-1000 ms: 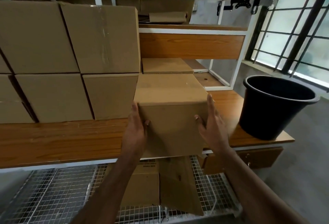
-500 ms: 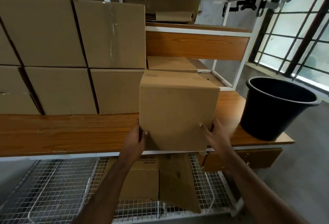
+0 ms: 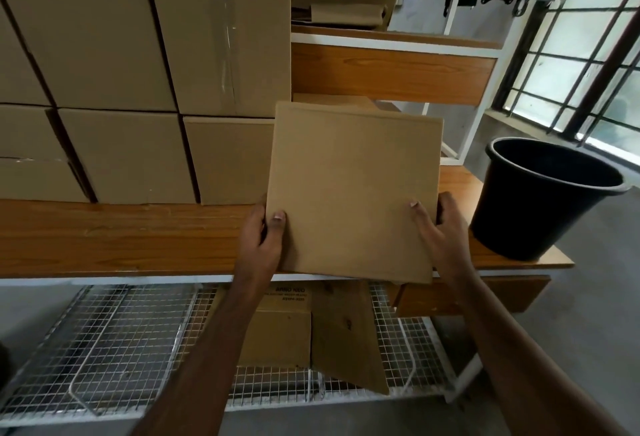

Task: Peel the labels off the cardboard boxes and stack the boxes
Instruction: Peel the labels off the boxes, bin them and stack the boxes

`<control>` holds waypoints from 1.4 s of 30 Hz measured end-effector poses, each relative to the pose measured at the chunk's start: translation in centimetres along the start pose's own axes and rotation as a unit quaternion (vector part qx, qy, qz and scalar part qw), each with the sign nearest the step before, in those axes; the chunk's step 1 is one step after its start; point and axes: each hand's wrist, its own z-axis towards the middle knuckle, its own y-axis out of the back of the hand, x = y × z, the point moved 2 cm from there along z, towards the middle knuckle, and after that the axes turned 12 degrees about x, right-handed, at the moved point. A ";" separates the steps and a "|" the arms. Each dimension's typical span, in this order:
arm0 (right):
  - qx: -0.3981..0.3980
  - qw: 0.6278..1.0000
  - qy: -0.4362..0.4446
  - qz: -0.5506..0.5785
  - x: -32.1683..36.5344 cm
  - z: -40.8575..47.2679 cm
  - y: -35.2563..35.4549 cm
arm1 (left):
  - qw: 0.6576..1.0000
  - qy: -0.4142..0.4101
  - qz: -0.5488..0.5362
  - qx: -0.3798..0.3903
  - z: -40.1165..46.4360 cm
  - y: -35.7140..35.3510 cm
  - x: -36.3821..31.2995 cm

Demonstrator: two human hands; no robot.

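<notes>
Stacked boxes [image 3: 138, 64], far left to centre of the bench [image 3: 104, 238]: two tiers, pushed back against the shelving. Upper tier shows two full faces plus a sliver at the left edge; lower tier shows three faces plus a partial one at far left. Count: at least six, possibly seven; the left edge cuts the row off. No labels visible on any facing side, so these read as already-finished boxes. Front strip of the bench is bare, likely kept as working room.

Left hand [image 3: 259, 245]: grip closed on the lower left edge of the held box [image 3: 353, 189], thumb on the near face, fingers hidden behind.

Held box: one. It is up off the bench, tilted so a broad plain face points at the camera, just right of the stack's end. That face carries no label. Judgement: the box is being turned over for inspection, or lined up for the open spot beside the lower tier. Cannot tell which.

Right hand [image 3: 440, 227]: grip closed on the lower right edge, thumb on the face, fingers wrapped round the side. Two-handed hold at the bottom corners gives control of the tilt.

Black bucket [image 3: 540, 200]: one, at the right end of the bench, mouth open; probably for peeled labels, though its contents are not visible.

Below, on the wire rack [image 3: 114, 331]: one printed box [image 3: 280, 324] and one loose cardboard sheet [image 3: 349, 335] leaning against it.
</notes>
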 end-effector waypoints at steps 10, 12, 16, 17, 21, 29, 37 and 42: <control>0.064 0.986 -0.055 0.141 1.8 0.0 2.2 | 0.982 0.048 -0.180 -0.032 -0.8 0.7 -4.1; 0.070 0.984 -0.057 0.155 2.4 0.2 2.7 | 0.981 0.058 -0.184 -0.034 -0.7 0.7 -4.3; 0.062 0.979 -0.070 0.183 3.0 1.5 3.2 | 0.978 0.090 -0.185 -0.041 -0.2 0.8 -3.6; 0.063 0.976 -0.078 0.191 2.7 1.7 3.2 | 0.977 0.100 -0.186 -0.038 0.0 0.7 -3.5; 0.089 0.962 -0.127 0.223 0.8 1.6 2.1 | 0.974 0.145 -0.169 -0.038 0.8 0.1 -3.0; 0.033 0.937 -0.196 0.287 -1.9 -0.8 -0.4 | 0.993 0.097 -0.060 -0.023 0.5 -0.5 -2.3; 0.077 0.919 -0.315 0.223 -5.6 -4.5 -3.0 | 0.996 0.070 -0.010 0.051 -0.6 -0.2 0.1; 0.074 0.935 -0.264 0.225 -4.9 -4.2 -3.2 | 0.990 0.123 -0.001 0.074 -1.3 -0.1 5.1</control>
